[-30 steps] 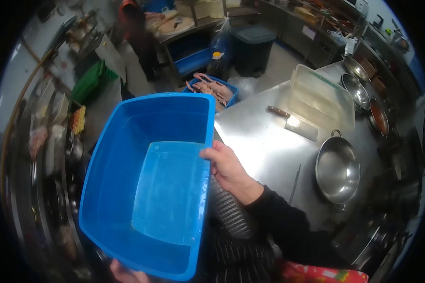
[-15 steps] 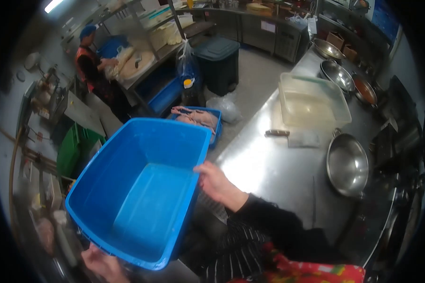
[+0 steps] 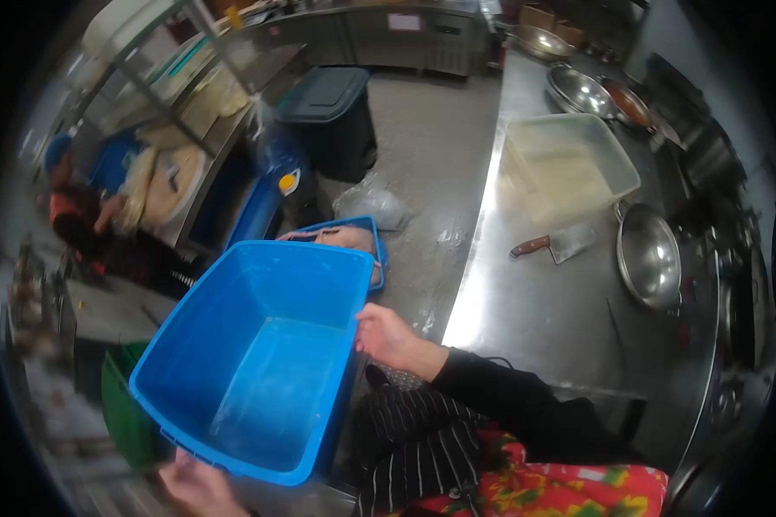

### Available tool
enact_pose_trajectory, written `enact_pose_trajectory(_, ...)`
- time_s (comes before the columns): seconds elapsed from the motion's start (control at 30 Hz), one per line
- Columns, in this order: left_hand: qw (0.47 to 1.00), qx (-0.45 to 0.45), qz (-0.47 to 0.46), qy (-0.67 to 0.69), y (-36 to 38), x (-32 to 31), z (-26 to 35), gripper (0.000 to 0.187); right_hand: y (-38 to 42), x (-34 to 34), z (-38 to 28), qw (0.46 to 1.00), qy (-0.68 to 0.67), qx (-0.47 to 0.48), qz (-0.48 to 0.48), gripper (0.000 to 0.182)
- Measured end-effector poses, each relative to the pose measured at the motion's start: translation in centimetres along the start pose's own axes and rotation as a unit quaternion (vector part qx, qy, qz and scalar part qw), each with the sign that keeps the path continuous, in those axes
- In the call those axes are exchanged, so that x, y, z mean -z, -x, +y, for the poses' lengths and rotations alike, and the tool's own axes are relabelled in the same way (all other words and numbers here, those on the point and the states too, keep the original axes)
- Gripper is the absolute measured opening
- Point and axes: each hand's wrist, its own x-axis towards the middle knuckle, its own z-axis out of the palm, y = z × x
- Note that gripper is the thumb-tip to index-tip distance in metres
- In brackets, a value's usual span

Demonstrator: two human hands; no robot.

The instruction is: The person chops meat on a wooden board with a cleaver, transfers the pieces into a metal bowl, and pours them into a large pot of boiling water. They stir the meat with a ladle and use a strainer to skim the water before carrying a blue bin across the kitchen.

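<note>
Gripped at its right rim by the right hand (image 3: 386, 338) and at its near bottom edge by the left hand (image 3: 197, 484), the blue tub (image 3: 254, 366) is held off the counter's (image 3: 543, 302) left edge. On the counter, a cleaver (image 3: 556, 245) is seen beside a clear bin (image 3: 567, 164) and a wok (image 3: 650, 255).

No lettering, label, brand or number can be read anywhere in this kitchen view. The blue plastic tub (image 3: 259, 370) shows plain walls and a plain floor, and the pale sticker on the cabinet front (image 3: 403, 21) along the far wall is too blurred to make out. The cleaver (image 3: 556, 245) and the clear container (image 3: 569, 164) on the steel worktop (image 3: 526, 302) carry no visible markings.
</note>
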Motion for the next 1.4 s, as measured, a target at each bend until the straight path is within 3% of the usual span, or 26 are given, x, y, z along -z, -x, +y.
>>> enact_pose_trajectory(0.1, 0.999, 0.024, -0.006, 0.023, -9.4, -3.4, -1.5, 0.068, -0.8, -0.2, -1.8, 0.999, -0.016, 0.031, 0.032, 0.023)
enact_pose_trajectory(0.17, 0.996, 0.065, -0.049, 0.031, -15.1, -5.4, -2.7, 0.063, -1.0, -1.0, -3.1, 0.996, -0.026, 0.048, 0.072, 0.024)
enact_pose_trajectory(0.2, 0.986, 0.09, -0.113, 0.078, -18.7, -4.5, -3.4, 0.056, -1.3, -0.4, -3.5, 0.997, -0.017, 0.056, 0.051, 0.029)
enact_pose_trajectory(0.23, 0.995, 0.088, -0.028, 0.038, -20.5, -8.0, -4.7, 0.049, -1.7, -0.3, -3.8, 0.996, -0.024, 0.068, 0.052, 0.029)
enact_pose_trajectory(0.43, 0.974, 0.16, -0.161, 0.004, -33.0, -16.1, -9.1, 0.041, -4.5, 1.3, -9.0, 0.991, -0.062, 0.108, 0.048, 0.049)
enact_pose_trajectory(0.5, 0.974, 0.167, -0.152, -0.01, -35.9, -18.5, -9.9, 0.042, -5.1, 2.2, -11.3, 0.987, -0.064, 0.131, 0.065, 0.053)
enact_pose_trajectory(0.53, 0.985, 0.14, -0.096, -0.032, -36.9, -20.8, -10.6, 0.048, -5.3, 2.4, -12.1, 0.984, -0.062, 0.145, 0.085, 0.058)
enact_pose_trajectory(0.67, 0.979, 0.157, -0.118, -0.054, -42.3, -26.6, -12.5, 0.046, -4.6, 2.6, -17.0, 0.972, -0.076, 0.184, 0.127, 0.054)
enact_pose_trajectory(0.7, 0.96, 0.196, -0.196, -0.033, -44.7, -27.1, -12.8, 0.046, -4.5, 2.7, -18.8, 0.967, -0.083, 0.197, 0.137, 0.048)
enact_pose_trajectory(0.77, 0.954, 0.203, -0.217, -0.038, -46.4, -31.0, -14.5, 0.049, -4.8, 3.1, -22.3, 0.961, -0.088, 0.218, 0.144, 0.043)
enact_pose_trajectory(0.9, 0.964, 0.195, -0.177, -0.033, -51.3, -39.4, -19.6, 0.056, -6.4, 4.9, -28.8, 0.925, -0.166, 0.271, 0.206, 0.032)
enact_pose_trajectory(1.03, 0.971, 0.183, -0.153, -0.024, -55.6, -49.1, -25.4, 0.059, -9.2, 6.7, -38.3, 0.905, -0.189, 0.315, 0.215, 0.029)
enact_pose_trajectory(1.13, 0.953, 0.235, -0.189, 0.032, -63.5, -53.5, -30.4, 0.038, -12.5, 6.2, -48.7, 0.895, -0.194, 0.341, 0.211, 0.027)
enact_pose_trajectory(1.17, 0.968, 0.219, -0.119, 0.022, -63.7, -56.9, -31.9, 0.032, -13.6, 5.8, -51.8, 0.902, -0.182, 0.335, 0.204, 0.027)
enact_pose_trajectory(1.3, 0.97, 0.226, -0.081, 0.045, -70.0, -68.3, -38.7, 0.028, -18.4, 4.9, -66.5, 0.901, -0.176, 0.355, 0.179, 0.023)
enact_pose_trajectory(1.37, 0.881, 0.332, -0.285, 0.183, -78.5, -66.9, -43.4, 0.05, -20.2, 4.4, -72.9, 0.908, -0.132, 0.35, 0.19, 0.023)
enact_pose_trajectory(1.4, 0.889, 0.312, -0.273, 0.192, -80.3, -67.6, -42.9, 0.05, -20.8, 4.5, -75.7, 0.907, -0.116, 0.349, 0.205, 0.023)
